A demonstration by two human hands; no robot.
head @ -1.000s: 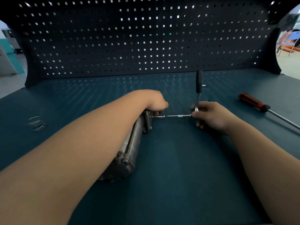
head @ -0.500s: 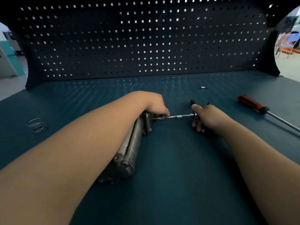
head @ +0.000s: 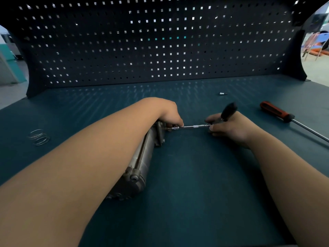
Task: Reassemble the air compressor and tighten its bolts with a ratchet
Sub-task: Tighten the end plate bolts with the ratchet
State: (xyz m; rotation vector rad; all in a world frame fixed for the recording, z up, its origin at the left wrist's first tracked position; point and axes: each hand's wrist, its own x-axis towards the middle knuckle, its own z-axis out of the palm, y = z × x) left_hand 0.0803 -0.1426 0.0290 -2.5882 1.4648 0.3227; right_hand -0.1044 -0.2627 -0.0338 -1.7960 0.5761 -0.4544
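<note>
Head view, tightening at the far end cap. We find the air compressor (head: 142, 157) lying on its side on the bench mat (head: 195, 193), left of centre and partly under the left forearm, with its far end facing right. The left hand (head: 169, 114) curls over that end cap, fingertips at the spot where the drive bar (head: 192, 126) meets the casing. The right hand (head: 229, 127) is wrapped round the head of the ratchet (head: 228, 111), whose black handle rises aslant above the knuckles.

To do this step well, we judge, we press the body down so that it cannot roll and hold the bar in line with the fastener so that the socket does not slip off. We swing the handle in short arcs and finish snug rather than forced. The fingers hide whether the socket is fully seated.

Materials, largest first:
- The pegboard (head: 160, 41) is dark sheet metal pierced by a regular grid of square holes.
- The mat is matt teal, flecked with light.
- The compressor body is smooth grey metal, round in section, with slim tie rods along its length and a cast near end carrying a bolt head (head: 134, 177).
- The bar is thin, bright steel.
- A screwdriver (head: 275, 112) with a red-and-black grip and a long shank lies well to the right.
- A wire coil spring (head: 39, 137) lies far left.
- A small silver bit (head: 222, 93) lies near the back.
</note>
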